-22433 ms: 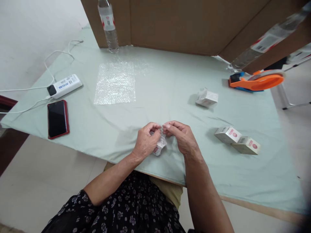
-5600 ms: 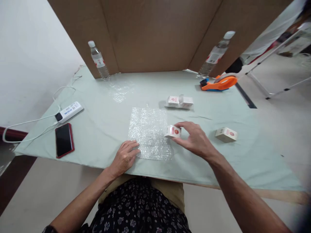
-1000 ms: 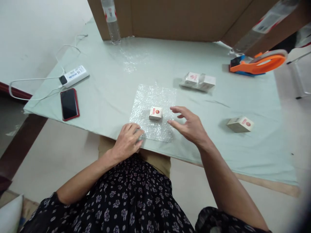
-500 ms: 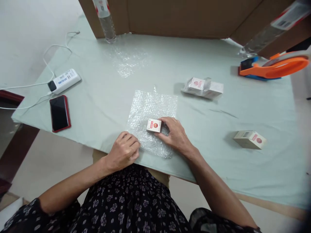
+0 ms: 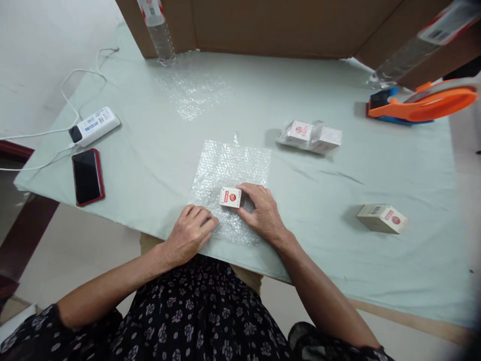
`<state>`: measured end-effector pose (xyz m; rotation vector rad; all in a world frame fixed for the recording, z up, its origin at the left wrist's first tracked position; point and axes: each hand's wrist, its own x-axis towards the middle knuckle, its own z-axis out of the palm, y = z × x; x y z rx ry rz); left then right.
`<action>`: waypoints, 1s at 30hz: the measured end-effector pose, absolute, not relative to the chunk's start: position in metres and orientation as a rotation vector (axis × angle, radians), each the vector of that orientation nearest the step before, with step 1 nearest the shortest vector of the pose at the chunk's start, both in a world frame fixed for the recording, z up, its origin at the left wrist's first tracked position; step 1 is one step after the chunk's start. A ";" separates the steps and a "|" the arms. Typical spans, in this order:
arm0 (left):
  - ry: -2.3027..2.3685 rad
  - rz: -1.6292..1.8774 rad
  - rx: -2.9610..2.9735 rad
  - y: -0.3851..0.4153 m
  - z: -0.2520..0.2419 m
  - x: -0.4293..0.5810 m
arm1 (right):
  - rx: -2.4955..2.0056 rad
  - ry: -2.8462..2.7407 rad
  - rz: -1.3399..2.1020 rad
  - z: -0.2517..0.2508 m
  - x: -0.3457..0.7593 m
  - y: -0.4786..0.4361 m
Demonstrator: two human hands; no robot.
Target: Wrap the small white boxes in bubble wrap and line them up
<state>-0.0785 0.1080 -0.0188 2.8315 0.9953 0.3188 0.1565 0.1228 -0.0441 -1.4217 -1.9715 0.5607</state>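
A sheet of bubble wrap (image 5: 210,165) lies flat on the cloth-covered table in front of me. On it, right of its lower left part, is a small white box (image 5: 230,197) with a red label and round emblem. My right hand (image 5: 261,213) grips this box by its right end, thumb at the near side and fingers at the far side. At the sheet's near left corner is my left hand (image 5: 191,230), its curled fingers and thumb closed on the bubble wrap edge; the corner itself is hidden beneath it.
Two bubble-wrapped boxes (image 5: 310,137) lie behind to the right, another small box (image 5: 381,218) farther right. An orange tape dispenser (image 5: 421,106) is at the far right. Water bottles (image 5: 161,42) stand by a cardboard panel (image 5: 270,27). A phone (image 5: 87,176) and white power bank (image 5: 95,126) lie left.
My left hand's thumb and fingers have shifted slightly at the bubble wrap edge. My right hand still holds the box on the sheet. The whole view has moved a little.
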 end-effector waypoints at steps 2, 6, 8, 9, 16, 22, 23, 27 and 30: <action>0.988 0.350 2.818 0.108 -0.018 -0.075 | -1.436 -1.967 0.573 -0.043 0.156 0.123; 1.001 0.479 2.771 0.107 -0.016 -0.068 | -1.437 -1.951 0.627 -0.040 0.158 0.127; 1.007 0.510 2.730 0.105 -0.013 -0.067 | -1.434 -1.952 0.663 -0.038 0.160 0.128; 1.006 0.518 2.706 0.104 -0.010 -0.068 | -1.435 -1.959 0.683 -0.037 0.161 0.129; 1.000 0.548 2.534 0.111 0.013 -0.069 | -1.412 -2.060 0.807 -0.034 0.163 0.129; 1.065 0.494 2.431 0.139 0.022 -0.063 | -1.298 -1.955 1.069 -0.009 0.182 0.123; 1.071 0.470 2.421 0.145 0.023 -0.062 | -1.304 -1.927 1.094 -0.002 0.186 0.119; 1.033 0.340 2.391 0.164 0.028 -0.058 | -1.443 -1.980 0.928 0.015 0.188 0.103; 1.027 0.311 2.285 0.174 0.031 -0.054 | -1.514 -1.966 0.802 0.012 0.179 0.103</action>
